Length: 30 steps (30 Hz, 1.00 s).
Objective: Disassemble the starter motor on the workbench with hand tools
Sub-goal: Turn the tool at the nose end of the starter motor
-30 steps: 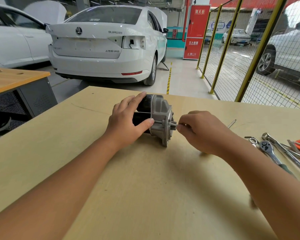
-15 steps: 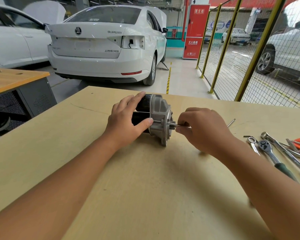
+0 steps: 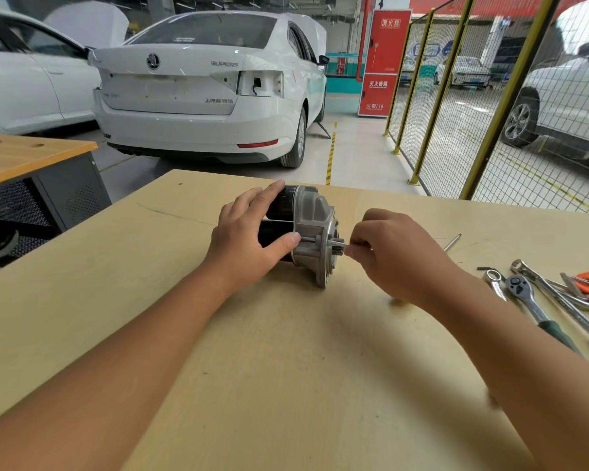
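Centrally, starter motor (image 3: 306, 232) lay on workbench (image 3: 150, 300), long axis left-right, pinion end facing frame right. Left hand (image 3: 249, 236) gripped its black body; right hand (image 3: 391, 253) pinched a thin tool (image 3: 349, 245).

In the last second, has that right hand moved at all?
Yes, slightly. The right hand, pinching a thin metal rod, has pulled a little rightward, away from the starter motor, which stays put.

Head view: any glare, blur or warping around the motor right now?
Head view: motor sharp and evenly lit, no glare; soft shadow under the right hand; fence posts lean from wide-angle warp; a blurred smear by the right forearm low in frame.
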### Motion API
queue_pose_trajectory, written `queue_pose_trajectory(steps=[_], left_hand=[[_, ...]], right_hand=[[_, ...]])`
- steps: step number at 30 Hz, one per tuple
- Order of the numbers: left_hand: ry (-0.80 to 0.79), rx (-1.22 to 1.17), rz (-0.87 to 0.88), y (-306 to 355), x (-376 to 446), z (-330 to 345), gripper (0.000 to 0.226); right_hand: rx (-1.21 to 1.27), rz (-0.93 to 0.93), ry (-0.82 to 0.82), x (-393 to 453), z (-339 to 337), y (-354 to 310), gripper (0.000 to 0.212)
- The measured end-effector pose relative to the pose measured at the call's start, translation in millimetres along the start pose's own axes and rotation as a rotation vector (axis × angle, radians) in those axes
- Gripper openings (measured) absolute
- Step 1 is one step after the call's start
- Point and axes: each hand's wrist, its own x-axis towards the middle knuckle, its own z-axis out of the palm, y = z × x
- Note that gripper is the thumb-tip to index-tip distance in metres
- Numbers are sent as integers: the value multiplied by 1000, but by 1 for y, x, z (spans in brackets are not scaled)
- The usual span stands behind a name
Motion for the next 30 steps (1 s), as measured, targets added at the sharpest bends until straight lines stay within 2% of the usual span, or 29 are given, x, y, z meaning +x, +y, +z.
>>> queue_pose_trajectory(steps=[5, 14, 22, 25, 30], left_hand=[[4, 5, 6, -2, 1, 1, 85], [3, 2, 6, -1, 1, 0, 85], [2, 5, 5, 1, 0, 0, 85], [2, 5, 10, 0, 0, 0, 84], [-1, -2, 3, 2, 0, -1, 85]], right_hand=[[-82, 23, 40, -1, -4, -4, 18], [105, 27, 20, -2, -4, -5, 15], [13, -1, -41, -1, -2, -2, 26], [-92, 3, -28, -2, -2, -3, 25], [-118, 13, 7, -2, -3, -6, 20]])
